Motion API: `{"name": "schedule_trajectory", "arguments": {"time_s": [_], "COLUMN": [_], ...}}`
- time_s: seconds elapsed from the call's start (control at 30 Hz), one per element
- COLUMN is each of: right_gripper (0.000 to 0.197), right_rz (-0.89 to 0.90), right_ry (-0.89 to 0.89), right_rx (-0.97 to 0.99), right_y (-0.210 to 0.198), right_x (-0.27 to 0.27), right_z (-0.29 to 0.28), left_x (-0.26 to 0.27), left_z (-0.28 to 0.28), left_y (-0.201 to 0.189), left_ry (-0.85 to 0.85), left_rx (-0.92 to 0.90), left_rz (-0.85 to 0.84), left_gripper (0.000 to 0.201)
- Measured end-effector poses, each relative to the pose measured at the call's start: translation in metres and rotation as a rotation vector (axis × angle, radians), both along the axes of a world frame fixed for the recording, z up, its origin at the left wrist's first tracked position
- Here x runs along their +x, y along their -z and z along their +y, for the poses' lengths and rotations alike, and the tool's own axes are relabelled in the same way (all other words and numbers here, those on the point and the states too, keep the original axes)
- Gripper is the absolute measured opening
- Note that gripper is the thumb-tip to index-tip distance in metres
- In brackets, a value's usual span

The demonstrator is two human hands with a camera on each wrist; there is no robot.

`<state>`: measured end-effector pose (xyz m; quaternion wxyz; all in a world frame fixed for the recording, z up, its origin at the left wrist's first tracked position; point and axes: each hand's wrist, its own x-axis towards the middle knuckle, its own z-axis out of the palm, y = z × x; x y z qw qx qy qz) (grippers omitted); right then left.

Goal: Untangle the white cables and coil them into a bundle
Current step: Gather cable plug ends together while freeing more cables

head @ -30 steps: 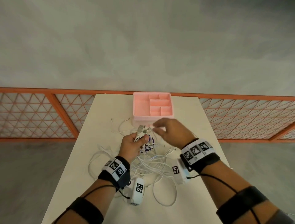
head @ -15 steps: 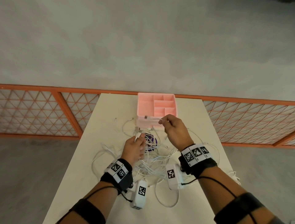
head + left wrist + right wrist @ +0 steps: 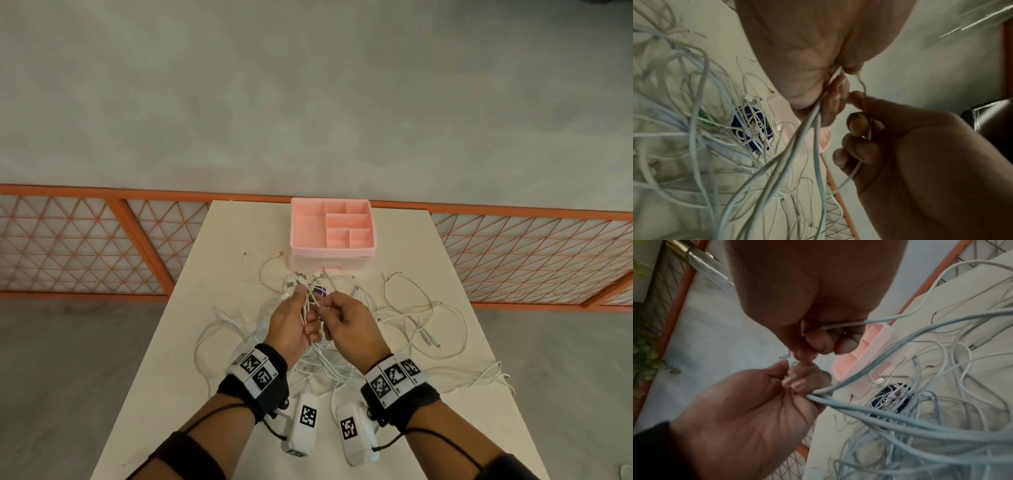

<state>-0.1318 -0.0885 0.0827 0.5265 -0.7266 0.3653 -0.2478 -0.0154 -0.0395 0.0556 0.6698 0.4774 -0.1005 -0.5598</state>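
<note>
Nearest the viewer, the left hand (image 3: 291, 325) grips several strands of the white cables (image 3: 404, 318) in its curled fingers, while the right hand (image 3: 349, 325), just beside it, pinches a single strand between thumb and curled fingers. Beneath and around both hands the remaining cables lie tangled on the table (image 3: 212, 394), partly covering a dark blue round object (image 3: 752, 128). Farther back, a pink compartment tray (image 3: 330, 226) stands at the far edge.
</note>
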Motion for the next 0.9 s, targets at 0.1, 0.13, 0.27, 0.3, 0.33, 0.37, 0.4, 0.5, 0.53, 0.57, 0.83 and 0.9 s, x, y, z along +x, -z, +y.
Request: {"name": "schedule_trajectory", "arguments": {"time_s": [0.1, 0.13, 0.27, 0.3, 0.33, 0.37, 0.4, 0.5, 0.53, 0.57, 0.83, 0.9], "right_gripper": [0.021, 0.021, 0.032, 0.033, 0.029, 0.022, 0.017, 0.018, 0.014, 0.015, 0.034, 0.034], "right_rz": [0.031, 0.047, 0.180, 0.210, 0.236, 0.263, 0.286, 0.266, 0.227, 0.197, 0.243, 0.270], "right_ry": [0.011, 0.009, -0.046, -0.058, -0.068, -0.072, -0.073, 0.015, 0.061, 0.092, -0.220, -0.191], "right_rx": [-0.013, -0.031, -0.151, -0.180, -0.201, -0.210, -0.206, -0.228, -0.240, -0.244, -0.189, -0.249], "right_y": [0.000, -0.002, -0.006, -0.005, -0.003, -0.003, -0.003, -0.009, -0.016, -0.023, -0.037, -0.033], "right_x": [0.000, 0.000, -0.002, -0.003, -0.003, -0.004, -0.005, -0.006, -0.006, -0.006, 0.003, 0.004], "right_z": [0.001, 0.002, 0.005, 0.005, 0.004, 0.002, -0.001, -0.016, -0.021, -0.027, -0.032, -0.034], "left_x": [-0.004, -0.005, -0.008, -0.009, -0.009, -0.009, -0.009, -0.007, -0.006, -0.006, -0.015, -0.016], "left_z": [0.000, 0.000, 0.001, 0.001, 0.002, 0.002, 0.002, 0.003, 0.003, 0.004, 0.002, 0.005], "left_y": [0.002, 0.003, 0.002, 0.001, 0.000, 0.000, 0.002, 0.008, 0.008, 0.009, -0.001, -0.003], "left_ry": [-0.022, -0.029, -0.016, -0.009, -0.003, 0.005, 0.013, 0.032, 0.045, 0.066, 0.243, 0.248], "left_rx": [0.029, 0.039, 0.067, 0.069, 0.070, 0.073, 0.079, 0.077, 0.062, 0.043, -0.037, -0.033], "left_rz": [-0.130, -0.177, -0.328, -0.353, -0.370, -0.390, -0.416, -0.518, -0.546, -0.573, -0.667, -0.672], "left_gripper": [0.042, 0.040, 0.033, 0.032, 0.030, 0.029, 0.028, 0.030, 0.030, 0.030, 0.040, 0.044]}}
